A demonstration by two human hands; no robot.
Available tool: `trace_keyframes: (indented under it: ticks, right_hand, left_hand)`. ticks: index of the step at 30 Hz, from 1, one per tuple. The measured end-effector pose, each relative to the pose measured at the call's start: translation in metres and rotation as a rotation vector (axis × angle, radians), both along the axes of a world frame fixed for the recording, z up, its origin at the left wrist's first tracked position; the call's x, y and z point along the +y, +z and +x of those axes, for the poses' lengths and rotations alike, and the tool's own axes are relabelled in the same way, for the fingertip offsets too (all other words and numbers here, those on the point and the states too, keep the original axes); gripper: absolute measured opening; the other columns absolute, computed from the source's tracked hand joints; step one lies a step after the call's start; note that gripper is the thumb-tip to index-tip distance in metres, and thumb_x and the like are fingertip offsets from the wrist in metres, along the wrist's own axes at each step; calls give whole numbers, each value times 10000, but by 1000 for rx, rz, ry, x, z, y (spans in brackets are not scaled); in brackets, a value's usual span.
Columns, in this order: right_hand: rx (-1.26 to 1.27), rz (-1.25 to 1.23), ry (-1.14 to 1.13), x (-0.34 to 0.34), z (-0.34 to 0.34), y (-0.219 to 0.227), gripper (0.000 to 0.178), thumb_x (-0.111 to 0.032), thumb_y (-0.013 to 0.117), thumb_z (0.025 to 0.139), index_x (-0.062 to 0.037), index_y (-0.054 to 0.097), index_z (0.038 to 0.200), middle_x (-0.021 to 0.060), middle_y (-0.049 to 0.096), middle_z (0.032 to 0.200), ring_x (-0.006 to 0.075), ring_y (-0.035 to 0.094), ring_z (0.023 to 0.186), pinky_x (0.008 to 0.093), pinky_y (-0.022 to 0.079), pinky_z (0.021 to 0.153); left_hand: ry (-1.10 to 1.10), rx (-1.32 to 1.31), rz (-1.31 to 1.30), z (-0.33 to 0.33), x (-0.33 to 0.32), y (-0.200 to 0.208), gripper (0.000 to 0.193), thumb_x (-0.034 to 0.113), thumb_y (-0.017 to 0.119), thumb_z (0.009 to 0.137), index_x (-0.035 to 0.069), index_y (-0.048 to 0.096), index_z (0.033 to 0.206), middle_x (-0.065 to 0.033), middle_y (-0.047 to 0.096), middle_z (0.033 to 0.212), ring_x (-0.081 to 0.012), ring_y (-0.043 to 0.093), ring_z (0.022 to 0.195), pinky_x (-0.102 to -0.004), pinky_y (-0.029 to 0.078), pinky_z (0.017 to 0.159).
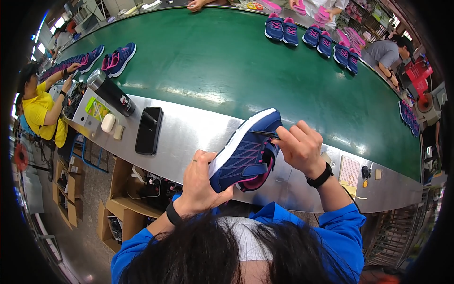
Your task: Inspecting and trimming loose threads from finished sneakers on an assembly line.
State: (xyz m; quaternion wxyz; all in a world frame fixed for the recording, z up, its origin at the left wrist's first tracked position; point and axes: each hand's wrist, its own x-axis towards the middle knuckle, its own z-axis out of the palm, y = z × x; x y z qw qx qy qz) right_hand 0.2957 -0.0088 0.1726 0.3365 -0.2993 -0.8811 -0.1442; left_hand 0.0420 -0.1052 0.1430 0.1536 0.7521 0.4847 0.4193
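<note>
Here, left grip [201, 187] clamps navy shoe [243, 158], right grip [301, 147] pinches slim dark tool [265, 134], open carton [120, 177] below desk [187, 130] holds dark items [160, 187], capped flask [112, 93] hides its contents.

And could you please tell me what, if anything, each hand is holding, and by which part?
The left hand holds a navy shoe by its heel end; the right hand pinches a slim dark tool behind its exposed end.
</note>
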Motion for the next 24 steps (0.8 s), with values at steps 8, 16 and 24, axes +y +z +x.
trace_keyframes:
  ticks: [8, 16, 24]
  right_hand:
    - [580, -483, -182, -13, 23, -22, 224, -166, 723, 818, -22, 629, 962, 39, 561, 664, 99, 433, 490, 267, 356, 471]
    - [697, -887, -526, -39, 79, -60, 223, -202, 631, 901, 15, 646, 948, -28, 540, 660, 43, 445, 631, 225, 339, 545]
    - [414, -810, -774, -63, 104, -88, 323, -287, 650, 872, 24, 679, 957, 132, 625, 761, 260, 587, 685, 365, 460, 650]
  left_hand:
    - [40, -203, -217, 6, 0, -9, 659, 172, 786, 618, -13, 409, 1125, -160, 494, 966, -271, 541, 895, -367, 444, 778]
    - [-24, -550, -890, 4, 24, -52, 462, 297, 626, 876, -20, 479, 1179, -153, 493, 1097, -208, 475, 1017, -330, 374, 932]
    - [51, -31, -145, 31, 18, -20, 440, 178, 661, 784, 58, 538, 1189, -187, 512, 1061, -329, 463, 1043, -437, 334, 974]
